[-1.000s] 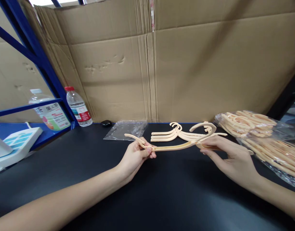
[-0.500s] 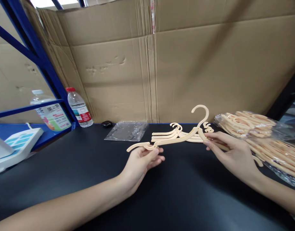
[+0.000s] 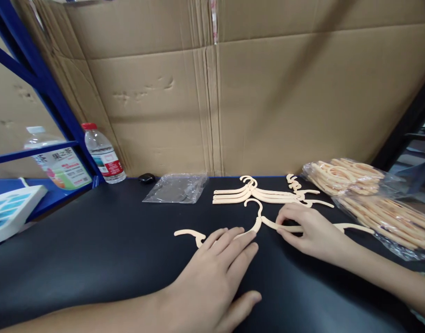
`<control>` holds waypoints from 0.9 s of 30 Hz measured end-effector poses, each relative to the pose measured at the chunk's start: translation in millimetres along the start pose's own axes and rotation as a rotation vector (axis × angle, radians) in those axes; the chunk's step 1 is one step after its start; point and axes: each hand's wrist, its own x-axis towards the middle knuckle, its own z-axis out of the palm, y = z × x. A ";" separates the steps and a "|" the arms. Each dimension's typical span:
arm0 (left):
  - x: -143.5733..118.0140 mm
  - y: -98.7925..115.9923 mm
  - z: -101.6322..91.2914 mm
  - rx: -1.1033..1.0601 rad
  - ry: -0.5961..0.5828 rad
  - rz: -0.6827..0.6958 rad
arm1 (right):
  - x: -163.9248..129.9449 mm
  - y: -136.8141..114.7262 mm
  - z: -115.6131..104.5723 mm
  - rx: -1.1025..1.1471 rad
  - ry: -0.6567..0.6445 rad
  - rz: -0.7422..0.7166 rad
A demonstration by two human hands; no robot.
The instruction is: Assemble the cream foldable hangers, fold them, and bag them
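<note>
Lying crosswise on or just over a matte black tabletop, contact not clear: one pale peach plastic clothes hanger, slender and shallowly curved, long axis running left to right, hook pointing away from the person, its tip curling left. Left hand, one: palm down across the hanger's left arm, fingers extended, thumb spread wide. Right hand, one: a narrow pinch, thumb and fingers holding the hanger's right arm. Just beyond the hanger: one stack of matching smooth peach hangers, three at least, hooks also pointing away; small curled peach pieces, count unclear. Right of the hanger: two glossy, wrinkled bundles of peach hangers in clear film, one behind the other. Beyond the hanger, to the left: one flat, creased, transparent plastic bag; one small rounded black object; one clear bottle with a red cap. Far left of the hanger: one white-capped clear bottle; one white device with blue panels. Well behind the hanger: creased brown cardboard.
</note>
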 end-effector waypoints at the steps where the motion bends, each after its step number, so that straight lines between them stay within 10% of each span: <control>1: -0.1 -2.0 1.9 0.011 -0.012 -0.018 | -0.6 -0.5 -0.3 -0.022 -0.015 -0.007; 19: 6.7 -37.2 9.0 0.305 -0.020 0.017 | 13.0 12.9 9.1 0.079 0.013 0.130; 27: 6.1 -29.6 7.2 0.301 -0.050 0.191 | 31.7 61.5 -30.3 0.004 0.145 0.306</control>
